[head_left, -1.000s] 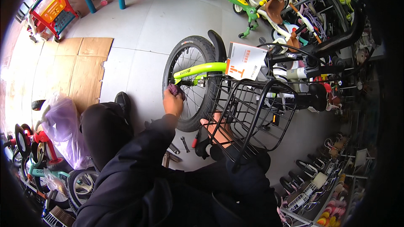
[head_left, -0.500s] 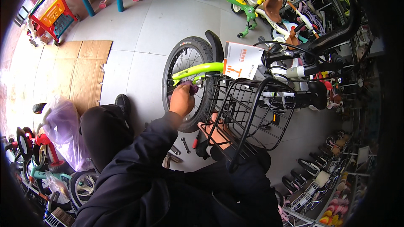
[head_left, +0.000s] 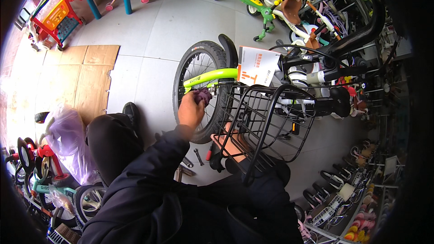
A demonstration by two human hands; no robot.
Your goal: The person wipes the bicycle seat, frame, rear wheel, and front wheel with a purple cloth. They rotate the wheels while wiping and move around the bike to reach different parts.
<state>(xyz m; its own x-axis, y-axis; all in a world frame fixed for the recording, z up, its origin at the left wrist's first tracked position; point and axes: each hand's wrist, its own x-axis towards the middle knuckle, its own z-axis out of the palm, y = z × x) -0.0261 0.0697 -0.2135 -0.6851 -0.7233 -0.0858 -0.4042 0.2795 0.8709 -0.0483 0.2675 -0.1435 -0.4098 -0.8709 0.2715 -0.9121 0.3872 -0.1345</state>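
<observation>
My left hand [head_left: 191, 110] pinches a crumpled dark purple cloth [head_left: 203, 96] beside the wheel hub, just under the lime-green fork [head_left: 210, 77]. Behind the cloth is a bicycle wheel [head_left: 181, 74] with a black knobby tyre. My right hand [head_left: 232, 143] reaches up behind the bars of a black wire basket [head_left: 271, 122], close to the tyre's lower right side; its fingers are largely hidden by the wires. A white and orange printed card [head_left: 257, 65] hangs at the front of the bicycle, above the basket. Black handlebars [head_left: 357, 40] extend to the upper right.
A spanner [head_left: 199, 157], a red-handled tool [head_left: 209, 154] and a hammer [head_left: 185, 171] lie on the floor by my legs. Flattened cardboard [head_left: 90, 68] and a plastic bag [head_left: 68, 140] are at left. A green ride-on toy [head_left: 253, 0] stands beyond; crowded shelves [head_left: 361, 194] line the right.
My left hand with the cloth has shifted slightly down and left, and more of the cloth shows. The wheel and basket sit slightly further left in view. My right hand stays behind the basket.
</observation>
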